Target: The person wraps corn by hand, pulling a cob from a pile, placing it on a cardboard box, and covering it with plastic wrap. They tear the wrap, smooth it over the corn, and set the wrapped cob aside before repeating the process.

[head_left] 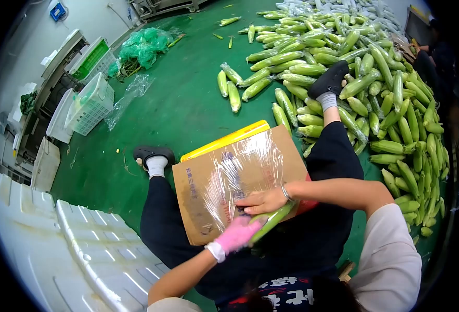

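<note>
My left hand [237, 233], in a pink glove, is closed round the lower end of a green-husked ear of corn [272, 222]. The ear lies slantwise close to my lap, its upper end under my right wrist. Bare, with a bracelet at the wrist, my right hand [263, 200] has its fingers stretched out over clear plastic film [255, 156]. That film covers a printed cardboard piece [192, 210] resting across my thighs. A yellow edge [224, 139] shows behind the cardboard. My right palm is hidden.
A large heap of corn [364, 83] covers the floor at the right, many ears wrapped. White foam boxes [99, 244] stand at the lower left. Farther off are a white crate [90, 112] and green netting [145, 46]. Another person [437, 57] is at the far right.
</note>
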